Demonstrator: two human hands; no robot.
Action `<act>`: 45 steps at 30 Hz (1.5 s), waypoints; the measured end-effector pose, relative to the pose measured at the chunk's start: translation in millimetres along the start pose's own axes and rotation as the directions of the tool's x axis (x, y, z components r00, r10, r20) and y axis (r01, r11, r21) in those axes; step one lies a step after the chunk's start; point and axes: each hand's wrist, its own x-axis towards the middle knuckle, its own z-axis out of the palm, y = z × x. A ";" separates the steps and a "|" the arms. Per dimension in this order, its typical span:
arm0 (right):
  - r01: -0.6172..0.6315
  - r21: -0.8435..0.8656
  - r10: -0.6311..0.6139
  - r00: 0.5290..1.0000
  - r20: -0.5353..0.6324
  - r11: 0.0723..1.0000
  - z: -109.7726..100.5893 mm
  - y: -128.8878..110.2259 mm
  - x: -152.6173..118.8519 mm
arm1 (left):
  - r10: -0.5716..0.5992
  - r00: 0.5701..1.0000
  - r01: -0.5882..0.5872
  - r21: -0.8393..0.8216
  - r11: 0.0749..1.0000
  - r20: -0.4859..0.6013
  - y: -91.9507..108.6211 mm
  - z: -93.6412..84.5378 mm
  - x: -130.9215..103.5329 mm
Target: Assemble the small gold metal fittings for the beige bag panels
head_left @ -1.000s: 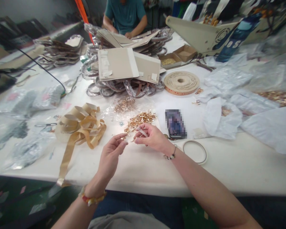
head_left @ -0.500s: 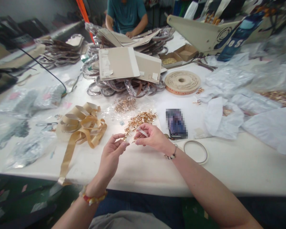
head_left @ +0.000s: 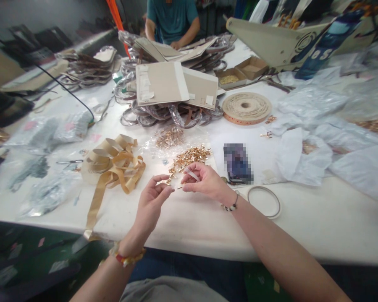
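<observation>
My left hand (head_left: 153,199) pinches a small gold metal piece (head_left: 168,182) between thumb and fingers, just in front of a pile of gold metal pieces (head_left: 190,156). Close on its right, my right hand (head_left: 199,179) is closed on a small piece whose gold tip (head_left: 179,188) shows at the thumb. A short whitish strip (head_left: 192,174) also lies across the fingers of that hand. The two hands are a small gap apart over the white table. Behind the pile lies a clear bag (head_left: 168,137) with more gold pieces.
A tan ribbon coil (head_left: 113,161) lies left. To the right are a phone (head_left: 238,163), a tape ring (head_left: 263,202) and a strap roll (head_left: 246,108). Wrapped straps with beige panels (head_left: 160,84) stand behind; a person (head_left: 172,21) sits beyond. Plastic bags (head_left: 311,100) cover the right side.
The whole view has shifted slightly, so the table things and both hands appear a little farther right. The hands keep nearly the same pose and the same hold.
</observation>
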 end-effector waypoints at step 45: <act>0.032 -0.047 -0.031 0.999 0.007 0.998 2.4 0.5 -2.7 | -0.076 0.983 0.040 0.210 0.977 0.166 21.3 3.6 2.3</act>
